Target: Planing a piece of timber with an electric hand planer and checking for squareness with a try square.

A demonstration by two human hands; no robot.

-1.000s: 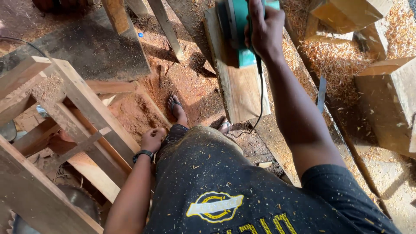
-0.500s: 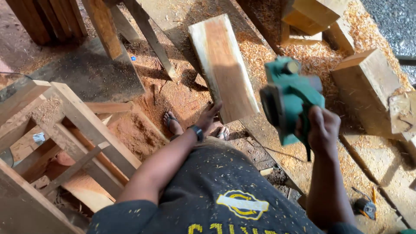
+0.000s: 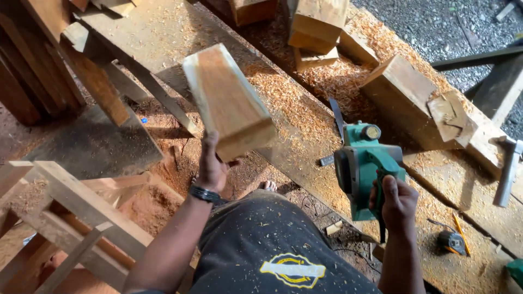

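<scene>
The left hand reaches up, arm extended, fingers clamped under the near end of a plank lifted and tilted above the desk. The right hand, fist closed on the handle, holds a green planer upright; its underside is hidden.

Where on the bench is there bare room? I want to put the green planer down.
Bare bench lies above the lifted board, left of the shavings. Another patch lies between the planer and the hammer. Around the stacked blocks it is crowded.
</scene>
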